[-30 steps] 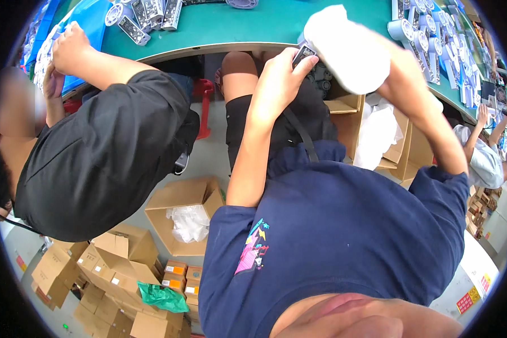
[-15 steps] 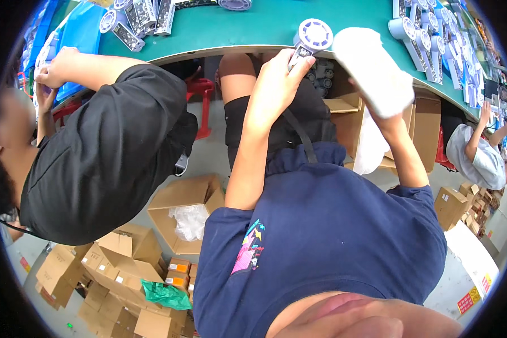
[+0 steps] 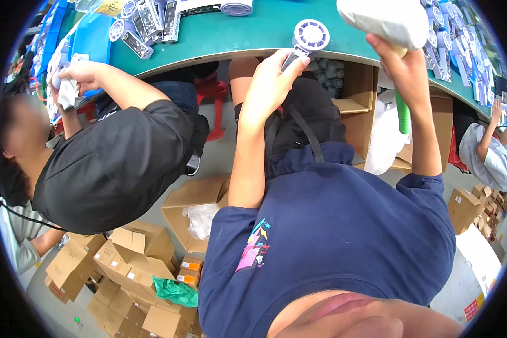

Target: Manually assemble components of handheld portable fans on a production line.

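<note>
Head view, lower left: brown cartons [image 3: 130, 248] and a green bag [image 3: 174, 292] sit piled. Higher, the left hand [image 3: 270, 84] pinches a small fan [image 3: 310, 37] by its handle, axis slanting up-right, at the green table [image 3: 236, 35] edge. Right hand [image 3: 403, 65] grips a white pouch [image 3: 384, 18] top right.

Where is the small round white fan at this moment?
In the head view, top centre: the small fan is held by the left hand over the green table edge, left of the white cloth.
</note>
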A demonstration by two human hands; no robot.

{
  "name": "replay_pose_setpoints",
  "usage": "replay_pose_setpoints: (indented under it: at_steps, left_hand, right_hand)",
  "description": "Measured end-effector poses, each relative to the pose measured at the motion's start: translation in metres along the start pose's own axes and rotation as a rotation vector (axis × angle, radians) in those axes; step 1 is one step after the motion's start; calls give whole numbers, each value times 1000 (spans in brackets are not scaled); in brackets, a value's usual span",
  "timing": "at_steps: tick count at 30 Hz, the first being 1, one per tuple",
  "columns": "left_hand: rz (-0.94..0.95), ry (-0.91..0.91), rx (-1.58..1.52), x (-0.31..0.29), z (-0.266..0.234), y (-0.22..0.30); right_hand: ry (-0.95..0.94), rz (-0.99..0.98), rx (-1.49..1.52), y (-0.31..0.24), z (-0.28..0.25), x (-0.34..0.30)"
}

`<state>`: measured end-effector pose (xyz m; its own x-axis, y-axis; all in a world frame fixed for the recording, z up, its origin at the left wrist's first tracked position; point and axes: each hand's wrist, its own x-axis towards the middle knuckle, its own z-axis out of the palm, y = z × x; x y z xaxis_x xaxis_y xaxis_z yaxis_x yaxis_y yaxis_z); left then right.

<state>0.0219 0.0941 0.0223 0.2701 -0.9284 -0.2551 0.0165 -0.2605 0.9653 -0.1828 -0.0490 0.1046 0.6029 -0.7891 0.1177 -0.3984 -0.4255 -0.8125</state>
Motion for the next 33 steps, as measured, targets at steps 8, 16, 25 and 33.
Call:
replay_pose_setpoints:
  at_steps: [8, 16, 25, 33]
  left_hand:
    - [-110, -45, -254, -4, -10, -6]
    - [-101, -294, -1103, -15, -10, 5]
    - [192, 115, -802, -19, 11, 40]
    - [384, 367, -612, 4, 48, 69]
  right_hand:
    - [-8, -279, -421, 37, 5, 62]
    - [364, -295, -632, 107, 21, 87]
    - [194, -126, 173, 23, 52, 26]
    - [-262, 150, 767, -15, 78, -25]
